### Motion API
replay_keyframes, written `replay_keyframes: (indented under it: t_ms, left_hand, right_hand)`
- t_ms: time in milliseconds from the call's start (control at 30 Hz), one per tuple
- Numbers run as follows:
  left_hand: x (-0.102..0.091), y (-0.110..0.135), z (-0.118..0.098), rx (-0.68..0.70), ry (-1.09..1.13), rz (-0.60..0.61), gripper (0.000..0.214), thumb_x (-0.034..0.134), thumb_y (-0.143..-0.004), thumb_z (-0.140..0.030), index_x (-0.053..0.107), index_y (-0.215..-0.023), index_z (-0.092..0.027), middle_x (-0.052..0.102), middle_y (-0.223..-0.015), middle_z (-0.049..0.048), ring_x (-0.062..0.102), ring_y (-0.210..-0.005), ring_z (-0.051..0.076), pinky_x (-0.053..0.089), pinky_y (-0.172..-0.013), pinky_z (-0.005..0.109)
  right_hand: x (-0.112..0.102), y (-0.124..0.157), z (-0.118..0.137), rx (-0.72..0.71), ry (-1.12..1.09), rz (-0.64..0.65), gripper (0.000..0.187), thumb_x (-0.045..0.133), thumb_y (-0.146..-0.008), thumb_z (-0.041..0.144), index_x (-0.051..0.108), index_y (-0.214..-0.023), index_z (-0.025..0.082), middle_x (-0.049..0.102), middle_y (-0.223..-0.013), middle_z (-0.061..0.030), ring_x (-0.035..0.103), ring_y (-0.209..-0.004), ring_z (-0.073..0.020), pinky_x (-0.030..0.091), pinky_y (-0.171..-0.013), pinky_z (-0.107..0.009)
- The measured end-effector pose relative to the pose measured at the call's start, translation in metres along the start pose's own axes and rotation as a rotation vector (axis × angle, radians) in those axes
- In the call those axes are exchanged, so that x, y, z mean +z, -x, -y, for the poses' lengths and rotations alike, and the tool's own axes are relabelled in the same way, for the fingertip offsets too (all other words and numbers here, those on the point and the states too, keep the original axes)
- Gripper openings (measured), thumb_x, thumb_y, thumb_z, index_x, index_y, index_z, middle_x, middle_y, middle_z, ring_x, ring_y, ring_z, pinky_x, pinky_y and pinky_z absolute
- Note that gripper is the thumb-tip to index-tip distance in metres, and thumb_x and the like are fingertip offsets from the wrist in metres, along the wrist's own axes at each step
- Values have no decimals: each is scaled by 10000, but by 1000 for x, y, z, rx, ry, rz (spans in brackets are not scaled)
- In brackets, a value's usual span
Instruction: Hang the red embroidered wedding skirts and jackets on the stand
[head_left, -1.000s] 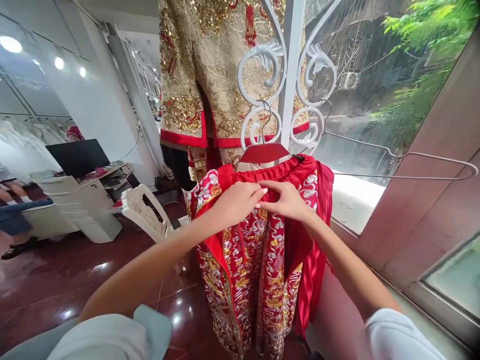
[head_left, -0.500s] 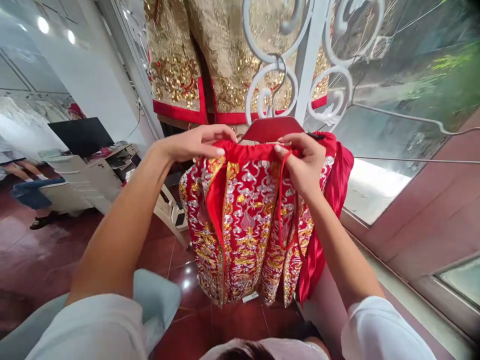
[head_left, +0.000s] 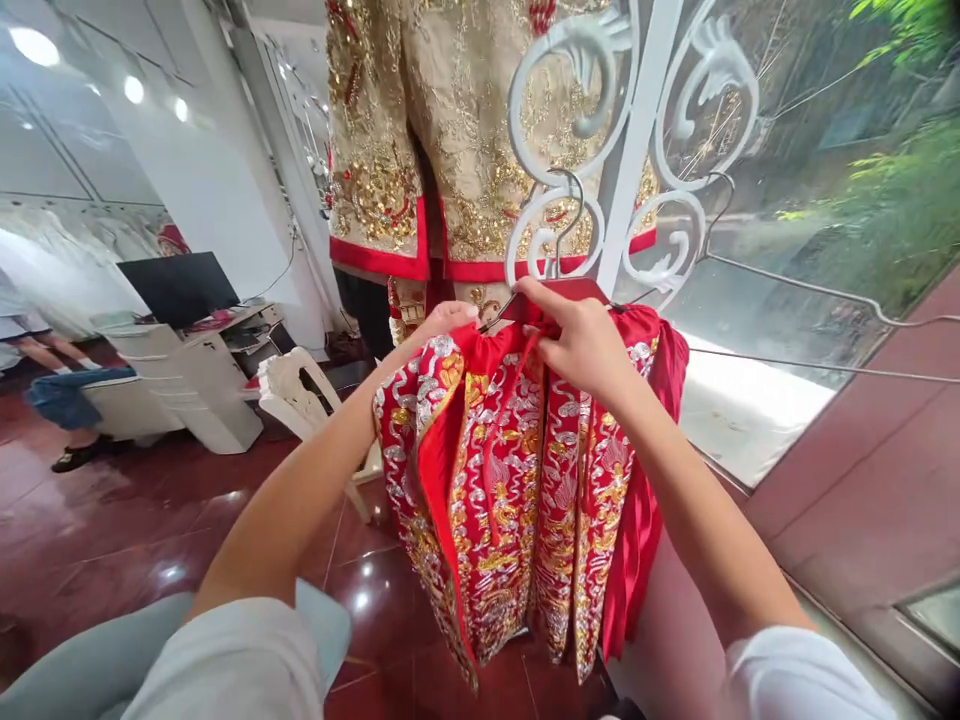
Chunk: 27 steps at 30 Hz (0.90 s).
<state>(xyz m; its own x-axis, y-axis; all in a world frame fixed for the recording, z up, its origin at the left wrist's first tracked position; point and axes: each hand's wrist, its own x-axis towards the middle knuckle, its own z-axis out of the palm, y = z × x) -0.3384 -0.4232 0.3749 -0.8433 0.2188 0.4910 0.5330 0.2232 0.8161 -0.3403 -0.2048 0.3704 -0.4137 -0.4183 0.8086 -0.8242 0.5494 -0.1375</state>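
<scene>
Red skirt [head_left: 502,480], silver-and-gold embroidery, hanging in folds; plain pleats [head_left: 636,570] right | left hand [head_left: 448,323], gathered waistband's [head_left: 489,347] left end | right hand [head_left: 589,340] there, thumb and forefinger apart | both grips unclear

Shows rough, glittering embroidery [head_left: 502,580] on the red cloth skirt [head_left: 517,490], satiny smoothness at its waistband [head_left: 489,347]; gleams as bare metal along the wire hanger [head_left: 787,361], as glossy tile across the floor [head_left: 187,535].

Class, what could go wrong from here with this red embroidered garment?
The red cord dangling in front could snag on the garment's raised embroidery. The waistband, bunched near the left hand, might end up hanging unevenly. The wire hanger jutting out beside the garment could catch its fabric.
</scene>
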Motion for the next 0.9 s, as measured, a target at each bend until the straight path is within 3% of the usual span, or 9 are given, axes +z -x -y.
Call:
replay_keyframes:
  t_ms: [100, 200, 267, 467, 533, 600, 700, 800, 900]
  left_hand:
    - [0, -2, -31, 72, -77, 21, 541, 615, -793, -529, 322, -516, -169, 334, -452, -68, 307, -448, 29, 257, -468, 234]
    - [6, 12, -66, 201, -374, -34, 542, 569, -783, -587, 361, -488, -182, 312, -474, -46, 283, -461, 51, 204, -486, 261]
    - [10, 27, -80, 223, -589, -3, 539, 507, -818, -591, 391, -487, -181, 328, -496, -30, 312, -492, 70, 234, -522, 271]
    - [15, 58, -76, 260, -1198, 93, 431, 611, -745, -580, 515, -605, -184, 531, -626, 0, 480, -659, 156, 346, -795, 357]
    - [18, 62, -73, 256, -1273, 110, 375, 570, -788, -551, 585, -708, -185, 598, -742, 24, 534, -741, 181, 331, -840, 381]
    - [20, 64, -72, 262, -1258, 120, 336, 536, -821, -516, 627, -825, -193, 644, -881, 41, 567, -840, 205, 318, -861, 395]
    - [17, 63, -67, 272, -1104, 149, 355, 517, -819, -526, 656, -896, -209, 676, -957, 44, 578, -911, 230, 328, -865, 401]
    - [5, 51, -57, 266, -787, 187, 467, 368, -873, -516, 667, -703, -200, 672, -744, 45, 569, -717, 181, 384, -774, 360]
    - [-10, 27, -45, 196, -544, 176, 459, 457, -816, -517, 600, -528, -191, 551, -517, 25, 453, -513, 129, 378, -597, 305]
  right_hand:
    - [1, -2, 4, -20, 43, -36, 572, 527, -729, 135, 569, -1295, 204, 630, -705, -46, 502, -567, -128, 363, -550, -265]
    - [1, -2, 9, 5, 34, -31, 577, 524, -733, 141, 561, -1305, 215, 608, -679, -37, 494, -569, -132, 361, -556, -270]
    - [2, -2, 10, 45, 8, -13, 579, 524, -748, 146, 545, -1322, 215, 623, -710, -41, 495, -578, -133, 371, -568, -275]
    - [0, 12, -5, 12, -240, 4, 536, 521, -836, 236, 482, -1371, 242, 651, -779, 10, 465, -574, -107, 403, -596, -270]
    - [-10, 28, -7, -14, -333, -38, 390, 548, -850, 308, 606, -1226, 223, 652, -751, 14, 480, -572, -103, 405, -580, -261]
    - [-24, 46, -4, -61, -386, -48, 210, 580, -847, 330, 703, -950, 195, 653, -707, 4, 513, -568, -96, 401, -557, -246]
    - [-39, 67, 3, -90, -469, 16, 183, 607, -843, 319, 687, -750, 182, 654, -667, -1, 541, -543, -86, 393, -519, -223]
    - [-36, 72, 4, -56, -489, 64, 206, 596, -850, 334, 679, -748, 175, 663, -682, -12, 557, -557, -95, 394, -523, -225]
    - [-22, 67, -1, -37, -332, 67, 231, 551, -872, 310, 679, -998, 166, 639, -673, -13, 522, -548, -100, 376, -544, -244]
